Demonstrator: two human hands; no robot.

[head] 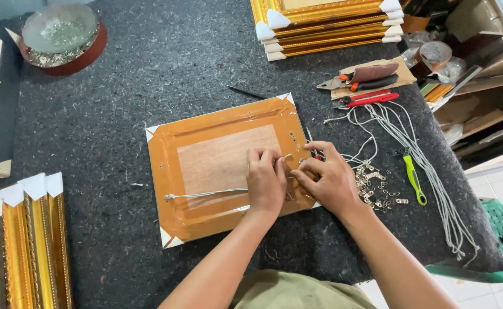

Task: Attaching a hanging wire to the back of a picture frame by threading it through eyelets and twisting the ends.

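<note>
- A picture frame (223, 166) lay face down near the middle of the dark felt table (148, 74), its back sealed with orange-brown tape and its corners capped in white.
- A grey cord (205, 194) ran across the back; its left end sat fixed at a small fitting on the left rail, so that side appeared finished.
- The left hand (265, 180) pressed on the right part of the back, fingers curled and pinching the cord's free end.
- The right hand (325, 177) rested on the right rail, fingers closed around something small; what it was could not be told.
- Judged from this, the right-side fastening remained unfinished.
- A pile of small metal hangers (374, 186) lay just right of the frame, beside a green-handled tool (414, 180) and loose cords (428, 166).
- Gold frames (331, 26) were stacked at the far edge.
</note>
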